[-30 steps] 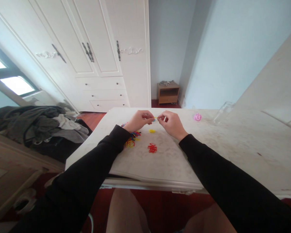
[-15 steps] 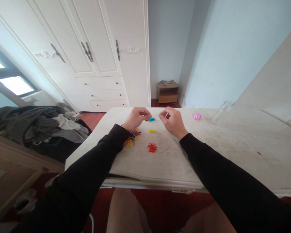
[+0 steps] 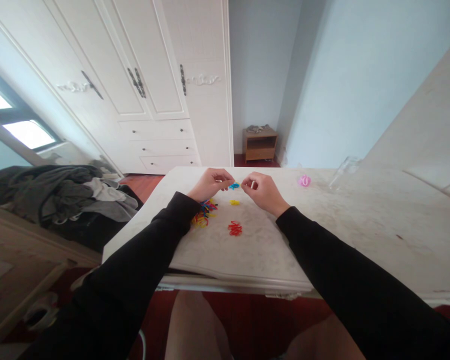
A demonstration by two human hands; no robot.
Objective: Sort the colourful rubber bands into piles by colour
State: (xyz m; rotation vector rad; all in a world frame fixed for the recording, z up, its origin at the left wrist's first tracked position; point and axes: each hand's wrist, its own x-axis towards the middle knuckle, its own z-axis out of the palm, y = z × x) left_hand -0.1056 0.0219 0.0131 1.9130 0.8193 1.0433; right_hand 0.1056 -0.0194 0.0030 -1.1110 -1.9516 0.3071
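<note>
My left hand [image 3: 214, 182] and my right hand [image 3: 260, 189] face each other over the table, fingertips pinched a short way apart. A thin yellow rubber band [image 3: 237, 182], only faintly visible, spans the small gap between them. Just beneath it lies a small heap of blue rubber bands [image 3: 234, 186]. Closer to me are a little yellow heap [image 3: 234, 202] and a larger cluster of red rubber bands [image 3: 235, 228]. Beside my left wrist sits a mixed pile of coloured rubber bands [image 3: 205, 214], partly hidden by the sleeve.
On the white table [image 3: 262, 250], a pink bundle [image 3: 304, 181] and a clear glass [image 3: 344, 172] lying tilted are at the right. Dark clothes [image 3: 60, 195] are heaped left of the table. A white wardrobe [image 3: 165, 60] and small wooden nightstand [image 3: 260, 144] stand beyond.
My right hand has shifted slightly left and down, closer to my left hand. The yellow band, stretched straight before, now spans a shorter gap.
</note>
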